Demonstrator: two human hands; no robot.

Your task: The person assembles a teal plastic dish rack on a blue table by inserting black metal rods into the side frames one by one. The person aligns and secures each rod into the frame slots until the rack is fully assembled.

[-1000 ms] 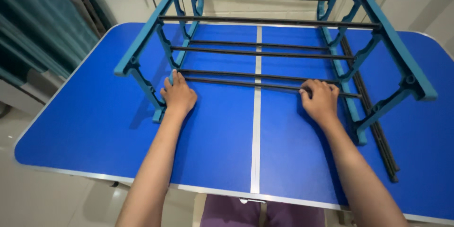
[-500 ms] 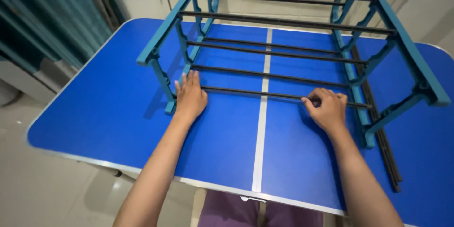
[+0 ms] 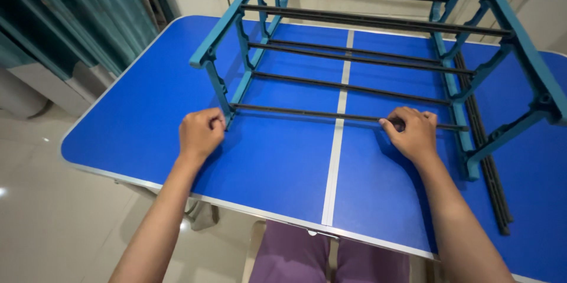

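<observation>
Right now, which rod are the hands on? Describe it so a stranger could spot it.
On the blue table lies a teal rack with dark rods across it. The rod is the nearest one to the person, low by the tabletop. Only it has the left hand and right hand at its ends.

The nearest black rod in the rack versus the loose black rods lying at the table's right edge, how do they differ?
The nearest black rod runs crosswise, fitted between the teal side frames, gripped by the right hand. The loose black rods lie lengthwise, flat on the blue table, outside the rack, untouched. Both look thin, straight and dark.
</observation>
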